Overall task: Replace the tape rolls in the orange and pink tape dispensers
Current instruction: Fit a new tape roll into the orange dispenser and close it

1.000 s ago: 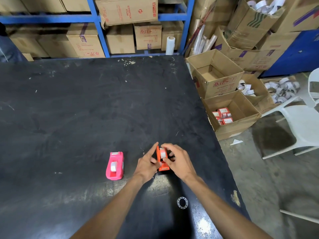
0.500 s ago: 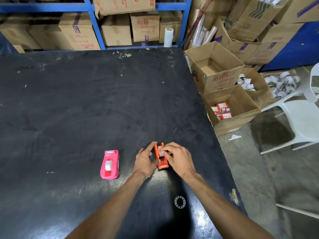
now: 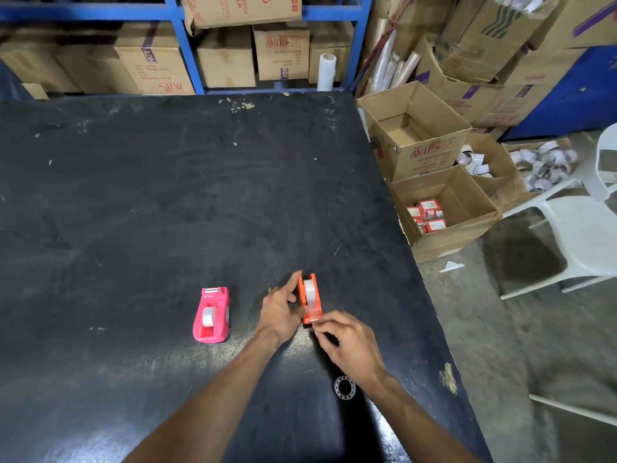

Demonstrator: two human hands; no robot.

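Head view: small orange plastic tape dispenser (image 3: 310,300) on black desk (image 3: 167,195).
Left hand (image 3: 279,309): grip pressed around dispenser.
Right hand (image 3: 349,342): grip pinching tape end.
Advice: pull straight across cutter.

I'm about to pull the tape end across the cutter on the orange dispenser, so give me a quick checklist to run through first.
1. Clear tape roll seated in the orange plastic tape dispenser: ok.
2. Left hand steadying the dispenser's side: ok.
3. Right hand pinching at the dispenser's near end: ok; whether it holds the tape end: cannot tell.
4. Pink plastic tape dispenser standing apart, roll inside: ok.
5. Empty clear tape core ring lying behind the right wrist, in the pull path: not ok.
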